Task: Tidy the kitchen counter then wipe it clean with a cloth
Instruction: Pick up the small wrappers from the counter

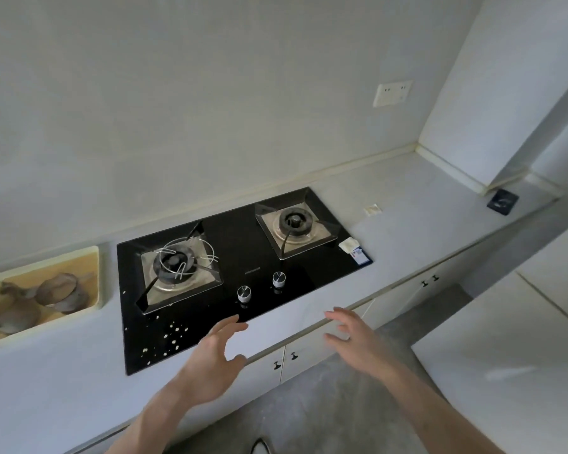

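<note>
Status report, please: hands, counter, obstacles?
Left hand and right hand open, empty. Crumbs on hob. No cloth visible.

Pale grey walls (210,93), white socket (392,93), grey concrete floor (325,404), white cabinet doors (309,355).

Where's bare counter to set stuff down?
Widest bare patch: grey counter between the black glass hob and the dark square object, except a small paper scrap. Another in front of the yellow-lined tray. Hob is crowded.
</note>
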A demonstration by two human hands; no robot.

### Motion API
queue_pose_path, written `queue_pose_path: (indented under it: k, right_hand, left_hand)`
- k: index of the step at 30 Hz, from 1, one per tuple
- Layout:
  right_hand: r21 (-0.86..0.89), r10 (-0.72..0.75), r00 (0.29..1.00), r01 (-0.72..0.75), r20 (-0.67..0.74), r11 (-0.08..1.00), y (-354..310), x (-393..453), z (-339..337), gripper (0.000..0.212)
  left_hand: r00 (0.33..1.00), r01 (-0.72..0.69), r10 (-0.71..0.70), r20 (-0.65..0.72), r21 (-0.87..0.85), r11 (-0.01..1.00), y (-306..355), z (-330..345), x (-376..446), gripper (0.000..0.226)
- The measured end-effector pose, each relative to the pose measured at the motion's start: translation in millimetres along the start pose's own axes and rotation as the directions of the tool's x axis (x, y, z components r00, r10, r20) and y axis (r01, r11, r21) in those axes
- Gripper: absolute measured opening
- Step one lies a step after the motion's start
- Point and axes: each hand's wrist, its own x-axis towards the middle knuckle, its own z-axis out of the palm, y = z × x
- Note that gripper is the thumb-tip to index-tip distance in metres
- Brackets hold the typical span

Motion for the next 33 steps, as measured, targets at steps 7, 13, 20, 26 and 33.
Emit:
queue_pose_path:
  k: [7,13,20,26,33]
  right_hand:
    - [-0.052,0.022,0.999,-0.021,0.024,0.998,18.0,46.8,-36.0,0.053]
    - [-0.105,0.028,0.998,-0.021,0.064,0.994,28.9,122.1,-83.1,0.057]
    - [-0.191,0.013,0.994,0.007,0.105,0.982,57.2,195.5,-171.2,0.056]
    - [-0.335,0.059,0.993,-0.022,0.102,0.942,92.0,247.5,-240.1,0.063]
    - [-0.502,0.14,0.984,-0.066,0.11,0.862,123.5,334.0,-280.6,0.074]
  left_hand:
    - [0.999,0.038,-0.04,0.029,0.077,0.996,10.8,-12.7,45.6,0.056]
    - [0.995,0.096,-0.098,0.008,0.122,0.988,37.4,-7.4,90.3,0.057]
    - [0.994,0.062,-0.078,0.078,0.187,0.98,133.4,42.0,200.8,0.057]
    - [0.975,0.062,-0.119,0.188,0.283,0.957,191.0,101.5,302.5,0.063]
    - [0.933,0.164,-0.282,0.223,0.432,0.887,204.9,150.1,373.0,0.065]
